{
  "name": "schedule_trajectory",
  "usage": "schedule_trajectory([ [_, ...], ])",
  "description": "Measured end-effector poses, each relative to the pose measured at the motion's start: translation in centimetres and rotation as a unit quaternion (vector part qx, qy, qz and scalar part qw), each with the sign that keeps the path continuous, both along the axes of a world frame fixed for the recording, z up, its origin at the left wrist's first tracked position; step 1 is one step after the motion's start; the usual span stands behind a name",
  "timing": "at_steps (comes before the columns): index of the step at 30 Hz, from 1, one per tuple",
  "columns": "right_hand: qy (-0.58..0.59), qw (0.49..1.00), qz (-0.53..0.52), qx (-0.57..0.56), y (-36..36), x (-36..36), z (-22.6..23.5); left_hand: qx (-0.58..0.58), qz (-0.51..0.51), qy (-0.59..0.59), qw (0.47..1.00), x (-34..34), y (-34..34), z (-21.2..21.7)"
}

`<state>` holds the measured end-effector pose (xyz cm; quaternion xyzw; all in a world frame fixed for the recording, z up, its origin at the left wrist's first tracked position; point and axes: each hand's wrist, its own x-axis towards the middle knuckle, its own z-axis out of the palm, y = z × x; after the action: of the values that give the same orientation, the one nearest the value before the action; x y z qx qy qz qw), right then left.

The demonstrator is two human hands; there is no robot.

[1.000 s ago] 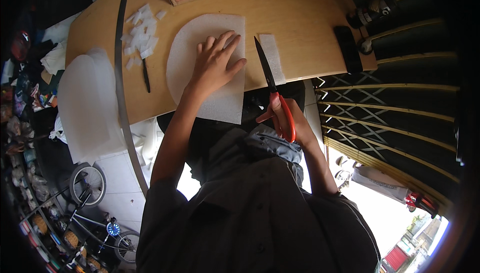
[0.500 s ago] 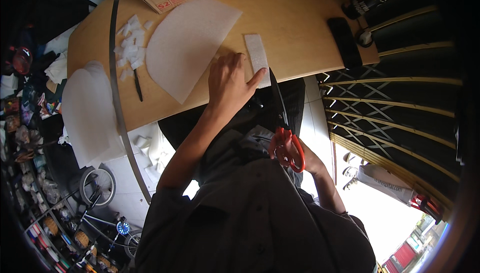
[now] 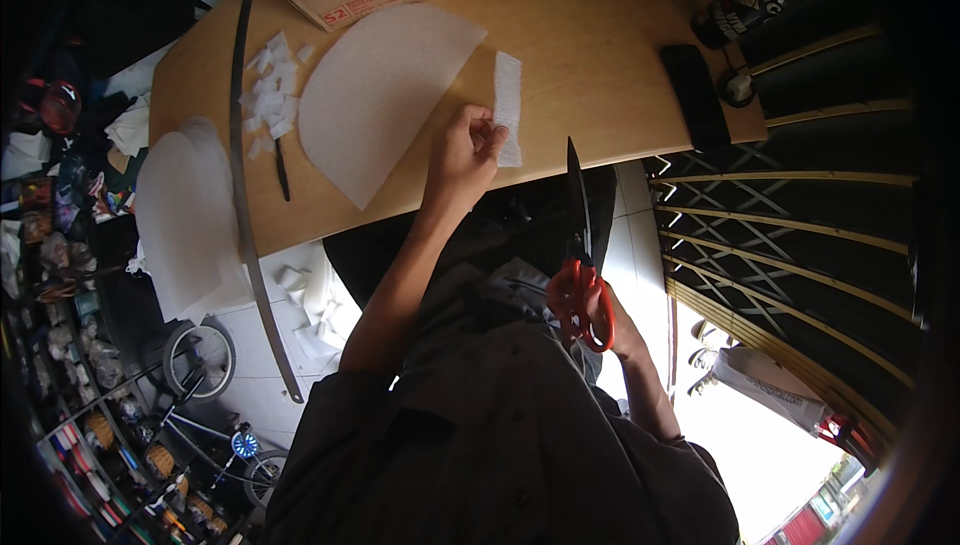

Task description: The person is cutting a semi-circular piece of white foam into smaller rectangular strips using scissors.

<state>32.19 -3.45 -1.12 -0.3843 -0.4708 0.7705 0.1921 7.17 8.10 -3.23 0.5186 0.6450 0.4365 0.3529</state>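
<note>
My left hand (image 3: 462, 153) pinches a narrow white fabric strip (image 3: 508, 108) by its lower left edge; the strip lies flat on the wooden table, running roughly upright, just right of a big white half-round sheet (image 3: 378, 95). My right hand (image 3: 600, 310) holds orange-handled scissors (image 3: 580, 245) off the table's near edge, dark blades together, pointing up toward the strip.

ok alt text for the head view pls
The person's left hand pinches a narrow white strip on a wooden table, while the right hand holds orange-handled scissors below the table edge. A large white half-round sheet and small white cut pieces lie to the left.
</note>
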Motion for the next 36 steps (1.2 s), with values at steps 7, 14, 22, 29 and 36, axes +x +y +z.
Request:
schedule_trajectory([
  [7, -0.025, 0.995, 0.033, 0.088, 1.3, -1.6, -1.1, -0.015, 0.067, -0.298, 0.952, -1.4, -2.5, 2.8],
  [14, -0.059, 0.991, 0.054, 0.108, 1.4, -3.8, -0.4, -0.026, 0.052, -0.275, 0.96, -1.6, -3.6, 3.4],
  [22, -0.114, 0.98, 0.061, 0.155, 1.9, -5.3, -0.4, -0.041, 0.049, -0.263, 0.963, -2.7, -3.6, 3.9],
  [29, -0.119, 0.976, 0.076, 0.167, 2.4, -5.6, 0.0, -0.042, 0.05, -0.259, 0.964, -3.1, -3.6, 3.0],
  [36, -0.102, 0.979, 0.067, 0.163, 2.1, -5.7, 0.7, -0.065, 0.014, -0.24, 0.968, -3.4, -3.4, 3.1],
])
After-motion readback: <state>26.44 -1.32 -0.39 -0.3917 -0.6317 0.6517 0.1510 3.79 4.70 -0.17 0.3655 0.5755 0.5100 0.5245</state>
